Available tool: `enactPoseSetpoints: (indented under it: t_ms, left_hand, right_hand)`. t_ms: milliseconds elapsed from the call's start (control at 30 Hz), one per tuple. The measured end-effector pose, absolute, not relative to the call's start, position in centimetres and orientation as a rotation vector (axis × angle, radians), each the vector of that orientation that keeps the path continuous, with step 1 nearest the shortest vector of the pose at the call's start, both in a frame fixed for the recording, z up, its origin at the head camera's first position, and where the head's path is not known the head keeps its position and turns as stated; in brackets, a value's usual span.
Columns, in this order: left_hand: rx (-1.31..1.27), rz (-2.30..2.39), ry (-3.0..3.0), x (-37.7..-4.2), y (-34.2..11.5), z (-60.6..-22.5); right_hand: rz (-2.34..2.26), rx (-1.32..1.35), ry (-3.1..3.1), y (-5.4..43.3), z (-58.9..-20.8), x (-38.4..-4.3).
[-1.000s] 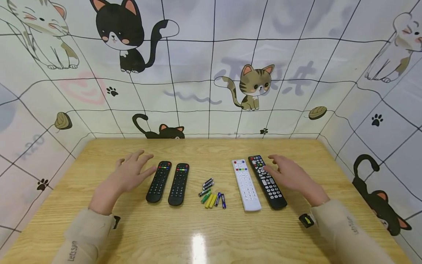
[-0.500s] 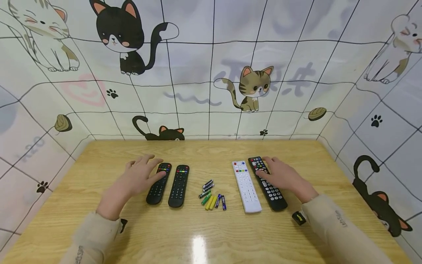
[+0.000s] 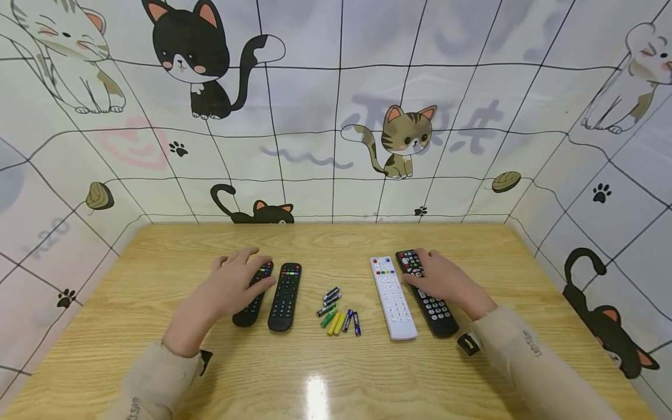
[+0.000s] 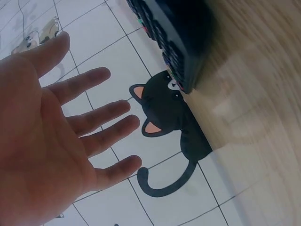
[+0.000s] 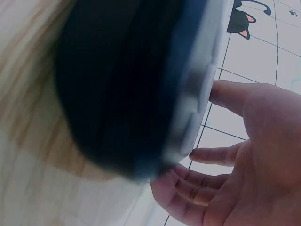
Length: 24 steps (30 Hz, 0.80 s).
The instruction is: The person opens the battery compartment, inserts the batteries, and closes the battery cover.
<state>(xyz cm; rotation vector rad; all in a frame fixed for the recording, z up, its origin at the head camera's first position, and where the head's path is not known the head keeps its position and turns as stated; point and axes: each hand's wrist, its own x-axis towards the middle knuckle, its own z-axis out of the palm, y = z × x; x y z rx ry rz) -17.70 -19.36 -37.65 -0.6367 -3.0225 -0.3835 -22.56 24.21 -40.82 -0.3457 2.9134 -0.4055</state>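
In the head view, my left hand (image 3: 234, 286) hovers over the leftmost black remote control (image 3: 245, 317), covering part of its middle and upper keys. The left wrist view shows that hand's fingers spread and apart from a black remote (image 4: 176, 42). Over the upper half of the rightmost black remote control (image 3: 441, 321) is my right hand (image 3: 446, 281), its thumb towards the white remote control (image 3: 392, 297). In the right wrist view the fingers are loosely bent beyond the near remote (image 5: 117, 89), which hides some fingertips; contact is unclear. A second black remote (image 3: 284, 297) lies beside the leftmost one.
Several small batteries lie loose mid-table: dark ones (image 3: 331, 293), a green one (image 3: 328, 318), yellow ones (image 3: 336, 322) and blue ones (image 3: 357, 322). The wooden table (image 3: 325, 245) meets a cat-printed backdrop (image 3: 304, 116) at its back and sides.
My left hand has moved right, from beside the leftmost black remote to above it. My right hand has shifted left over the rightmost black remote. The remotes and batteries have stayed put.
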Motion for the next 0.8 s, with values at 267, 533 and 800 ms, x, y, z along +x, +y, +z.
enactPoseSetpoints:
  t_ms: [267, 533, 800]
  left_hand:
    - [-0.665, -0.389, -3.016, -17.7, -18.3, -37.5]
    - [-0.687, -0.381, -3.021, -17.7, -17.5, -37.6]
    - [-0.687, -0.39, -3.043, -17.8, -16.7, -37.5]
  right_hand:
    - [-0.426, -0.311, 2.91, 23.8, -40.9, -23.1]
    - [-0.463, -0.271, 2.923, 23.7, -40.6, -23.2]
    - [-0.595, -0.253, 2.951, 23.6, -39.1, -22.8]
